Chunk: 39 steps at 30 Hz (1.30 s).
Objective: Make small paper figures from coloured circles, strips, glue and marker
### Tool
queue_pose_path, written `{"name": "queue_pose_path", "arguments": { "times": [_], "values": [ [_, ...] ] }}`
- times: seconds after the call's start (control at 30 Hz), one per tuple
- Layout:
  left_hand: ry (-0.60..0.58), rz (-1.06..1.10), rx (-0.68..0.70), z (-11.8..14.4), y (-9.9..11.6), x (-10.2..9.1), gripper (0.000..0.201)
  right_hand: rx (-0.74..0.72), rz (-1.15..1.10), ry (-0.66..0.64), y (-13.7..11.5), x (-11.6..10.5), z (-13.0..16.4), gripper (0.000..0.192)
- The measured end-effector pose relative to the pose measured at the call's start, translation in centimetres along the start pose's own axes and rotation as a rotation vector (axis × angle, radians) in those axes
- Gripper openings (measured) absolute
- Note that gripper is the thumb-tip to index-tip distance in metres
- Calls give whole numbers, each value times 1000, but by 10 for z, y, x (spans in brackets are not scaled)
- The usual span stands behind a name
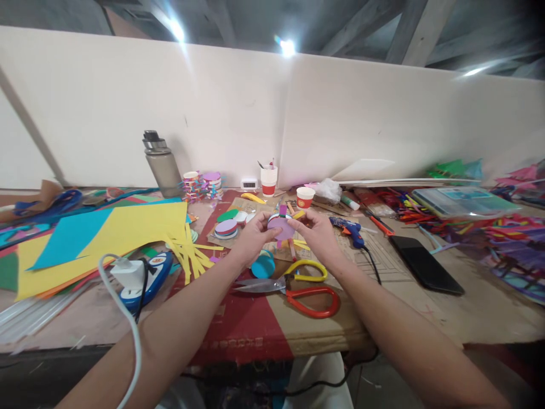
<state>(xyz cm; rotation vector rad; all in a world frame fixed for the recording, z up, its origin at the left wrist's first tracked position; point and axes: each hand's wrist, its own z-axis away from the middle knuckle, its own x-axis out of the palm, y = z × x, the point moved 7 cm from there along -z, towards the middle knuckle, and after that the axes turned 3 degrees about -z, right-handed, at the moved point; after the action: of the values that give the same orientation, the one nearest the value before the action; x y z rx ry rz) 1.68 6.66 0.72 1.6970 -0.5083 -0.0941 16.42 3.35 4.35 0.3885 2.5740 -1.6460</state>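
Observation:
Both my hands meet over the middle of the table and hold one small craft piece: a purple paper disc (pixel 281 228) with coloured strips sticking out of it. My left hand (pixel 252 237) pinches its left edge, my right hand (pixel 314 230) its right edge. Just below them lie a blue disc (pixel 263 265), large scissors with a red and a yellow handle (pixel 298 287), and a stack of paper circles (pixel 226 229) to the left.
Yellow and blue paper sheets (pixel 106 238) cover the left side, with a white charger and cable (pixel 126 272). A blue glue gun (pixel 349 229), black phone (pixel 424 263), grey bottle (pixel 162 165) and paper cups (pixel 268 180) stand around. Coloured sticks and a plastic box (pixel 464 200) fill the right.

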Motion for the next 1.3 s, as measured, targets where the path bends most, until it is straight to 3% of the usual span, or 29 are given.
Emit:
{"name": "queue_pose_path", "arguments": {
  "times": [0.33, 0.87, 1.3],
  "values": [
    [-15, 6, -17, 2, 5, 5, 43, 26, -31, -12, 13, -4, -2, 25],
    [32, 17, -5, 3, 4, 3, 42, 63, 4, 74, 0, -5, 3, 26],
    [31, 22, -8, 4, 6, 5, 43, 110, -125, 109, 9, -3, 5, 23]
  ]
}}
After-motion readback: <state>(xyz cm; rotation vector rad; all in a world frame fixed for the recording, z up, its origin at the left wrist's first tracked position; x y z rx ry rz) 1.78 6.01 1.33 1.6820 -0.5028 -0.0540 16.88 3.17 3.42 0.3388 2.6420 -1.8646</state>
